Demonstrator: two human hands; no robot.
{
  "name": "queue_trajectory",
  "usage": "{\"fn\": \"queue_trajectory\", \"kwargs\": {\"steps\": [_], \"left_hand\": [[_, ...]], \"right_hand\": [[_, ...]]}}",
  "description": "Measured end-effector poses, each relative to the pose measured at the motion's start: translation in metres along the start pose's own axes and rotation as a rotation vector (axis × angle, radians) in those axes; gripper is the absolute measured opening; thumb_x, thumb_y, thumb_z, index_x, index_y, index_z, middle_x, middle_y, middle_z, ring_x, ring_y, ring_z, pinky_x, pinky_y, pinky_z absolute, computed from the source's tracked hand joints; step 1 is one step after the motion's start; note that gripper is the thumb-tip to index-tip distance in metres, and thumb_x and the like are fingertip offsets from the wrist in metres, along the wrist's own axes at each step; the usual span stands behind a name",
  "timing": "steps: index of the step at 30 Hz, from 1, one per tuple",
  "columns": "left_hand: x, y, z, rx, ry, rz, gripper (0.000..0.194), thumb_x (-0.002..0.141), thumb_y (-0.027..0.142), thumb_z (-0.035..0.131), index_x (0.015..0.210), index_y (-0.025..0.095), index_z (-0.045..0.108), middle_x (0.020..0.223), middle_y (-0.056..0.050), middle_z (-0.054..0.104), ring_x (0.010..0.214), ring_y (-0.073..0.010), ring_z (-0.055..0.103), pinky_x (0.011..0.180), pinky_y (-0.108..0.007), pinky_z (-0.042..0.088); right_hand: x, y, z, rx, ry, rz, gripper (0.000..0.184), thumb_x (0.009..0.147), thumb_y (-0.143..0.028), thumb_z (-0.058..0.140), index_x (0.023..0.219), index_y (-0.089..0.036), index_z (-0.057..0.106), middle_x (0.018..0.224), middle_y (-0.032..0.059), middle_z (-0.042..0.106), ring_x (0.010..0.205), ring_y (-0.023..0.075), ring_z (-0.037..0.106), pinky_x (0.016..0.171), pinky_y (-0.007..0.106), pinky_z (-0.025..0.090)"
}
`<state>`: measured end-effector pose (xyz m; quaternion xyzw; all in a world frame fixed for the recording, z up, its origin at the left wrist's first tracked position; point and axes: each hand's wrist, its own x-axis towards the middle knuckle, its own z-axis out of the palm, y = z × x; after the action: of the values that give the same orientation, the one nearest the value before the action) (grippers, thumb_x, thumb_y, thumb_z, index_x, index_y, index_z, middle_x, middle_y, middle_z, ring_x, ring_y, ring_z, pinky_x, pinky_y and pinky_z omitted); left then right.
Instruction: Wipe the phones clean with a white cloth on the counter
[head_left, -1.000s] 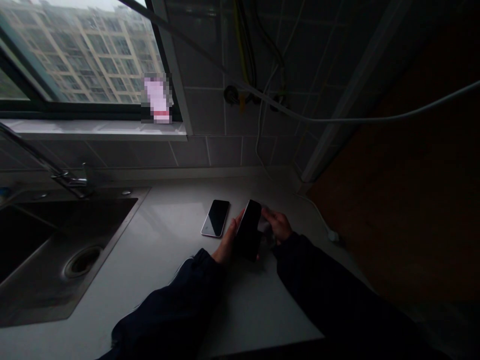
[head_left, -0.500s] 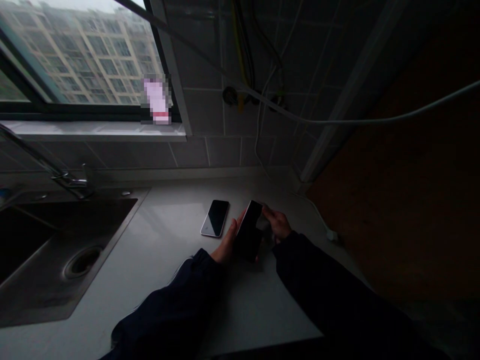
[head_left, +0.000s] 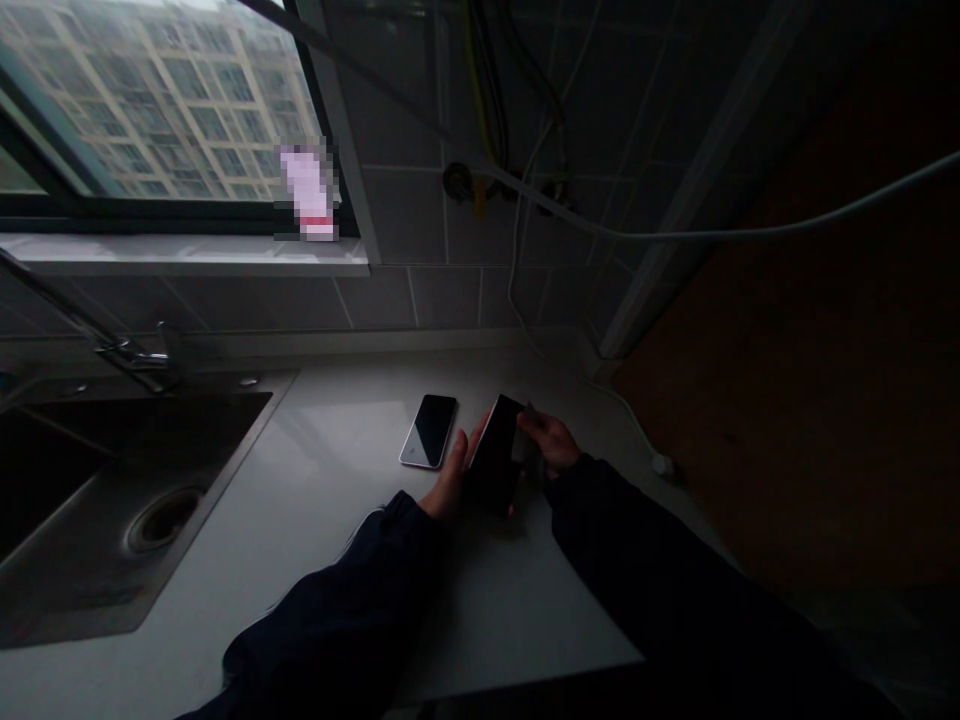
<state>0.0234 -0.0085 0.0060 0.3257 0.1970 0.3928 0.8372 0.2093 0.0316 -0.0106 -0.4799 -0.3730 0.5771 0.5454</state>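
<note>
My left hand is closed around a dark phone, holding it tilted over the counter with its black face up. At the phone's right edge is my right hand, its thumb and fingers pinched together. Between those fingers is a thin dark grey piece that looks like a cloth; part of it shows above the thumb and part hangs below. Dim light hides its outline. To the left of my left hand, a second phone with a light rim lies flat on the white counter, screen up.
A steel sink with a faucet is set into the counter at left. Behind it are a window sill and tiled wall. A white cable crosses in front, and a white plug lies at the right edge.
My right hand has shifted slightly along the phone's right edge, and the grey piece now shows above its thumb. My left hand keeps its hold. The view has tilted a little.
</note>
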Motion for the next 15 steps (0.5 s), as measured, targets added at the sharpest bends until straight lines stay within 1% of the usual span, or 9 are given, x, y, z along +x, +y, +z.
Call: {"fn": "queue_trajectory", "kwargs": {"steps": [1,3,7,9,11,12,13,14,15], "left_hand": [[0.000,0.000,0.000,-0.010,-0.006,-0.008,0.084,0.090,0.074,0.046,0.162,0.037,0.020,0.137,-0.015,0.062,0.099,-0.0308,0.072,0.071,-0.042,0.063],[-0.002,0.001,0.001,-0.027,-0.015,-0.024,0.083,0.091,0.075,0.042,0.162,0.036,0.022,0.135,-0.016,0.063,0.102,-0.0318,0.071,0.075,-0.043,0.063],[-0.003,0.003,0.001,-0.042,-0.006,-0.042,0.086,0.089,0.080,0.035,0.161,0.035,0.024,0.137,-0.017,0.062,0.106,-0.0355,0.070,0.073,-0.047,0.062],[-0.003,0.004,0.000,-0.052,0.000,-0.063,0.085,0.089,0.080,0.035,0.160,0.034,0.026,0.138,-0.017,0.061,0.108,-0.0356,0.069,0.075,-0.048,0.062],[-0.001,0.003,-0.001,-0.053,-0.001,-0.088,0.083,0.090,0.078,0.036,0.160,0.033,0.029,0.138,-0.017,0.061,0.108,-0.0343,0.069,0.077,-0.047,0.062],[0.000,0.002,-0.002,-0.047,0.000,-0.094,0.081,0.091,0.077,0.037,0.159,0.034,0.029,0.137,-0.016,0.062,0.107,-0.0332,0.070,0.079,-0.046,0.062],[0.001,0.001,-0.003,-0.040,0.004,-0.092,0.080,0.092,0.075,0.038,0.159,0.034,0.030,0.135,-0.016,0.063,0.106,-0.0320,0.070,0.080,-0.045,0.062],[0.003,-0.001,-0.004,-0.031,0.008,-0.083,0.079,0.092,0.074,0.040,0.159,0.034,0.030,0.134,-0.015,0.064,0.105,-0.0309,0.071,0.080,-0.044,0.062],[0.004,-0.003,-0.005,-0.024,0.011,-0.069,0.078,0.092,0.072,0.043,0.159,0.034,0.031,0.132,-0.014,0.065,0.103,-0.0298,0.071,0.081,-0.043,0.062]], "right_hand": [[0.001,0.001,-0.001,-0.002,0.018,-0.007,0.057,0.058,-0.066,0.088,0.082,-0.016,0.073,0.067,0.0051,0.073,0.051,0.0191,0.064,0.049,0.030,0.051],[0.005,0.003,-0.004,-0.003,0.077,-0.052,0.060,0.062,-0.072,0.082,0.080,-0.016,0.072,0.067,0.0060,0.073,0.053,0.0195,0.065,0.051,0.031,0.052],[0.018,0.005,-0.014,-0.022,0.244,-0.215,0.059,0.068,-0.077,0.074,0.085,-0.020,0.072,0.079,0.0036,0.076,0.073,0.0192,0.072,0.063,0.028,0.055],[0.020,0.005,-0.017,-0.061,0.270,-0.268,0.059,0.075,-0.079,0.065,0.088,-0.022,0.073,0.085,0.0039,0.076,0.083,0.0209,0.073,0.069,0.030,0.057],[0.017,0.005,-0.016,-0.112,0.229,-0.291,0.057,0.078,-0.077,0.064,0.091,-0.022,0.075,0.090,0.0060,0.077,0.093,0.0250,0.073,0.081,0.036,0.059],[0.014,0.006,-0.014,-0.151,0.185,-0.309,0.057,0.079,-0.075,0.066,0.095,-0.021,0.076,0.096,0.0073,0.078,0.101,0.0275,0.072,0.089,0.039,0.058],[0.010,0.007,-0.012,-0.217,0.131,-0.350,0.058,0.079,-0.074,0.066,0.102,-0.021,0.077,0.106,0.0089,0.077,0.112,0.0300,0.069,0.099,0.043,0.054],[0.006,0.008,-0.010,-0.312,0.070,-0.413,0.062,0.081,-0.074,0.064,0.112,-0.021,0.075,0.120,0.0104,0.074,0.125,0.0322,0.063,0.109,0.046,0.048],[0.003,0.009,-0.008,-0.433,0.009,-0.492,0.067,0.085,-0.074,0.059,0.125,-0.021,0.071,0.136,0.0114,0.067,0.138,0.0334,0.052,0.117,0.049,0.039]]}}
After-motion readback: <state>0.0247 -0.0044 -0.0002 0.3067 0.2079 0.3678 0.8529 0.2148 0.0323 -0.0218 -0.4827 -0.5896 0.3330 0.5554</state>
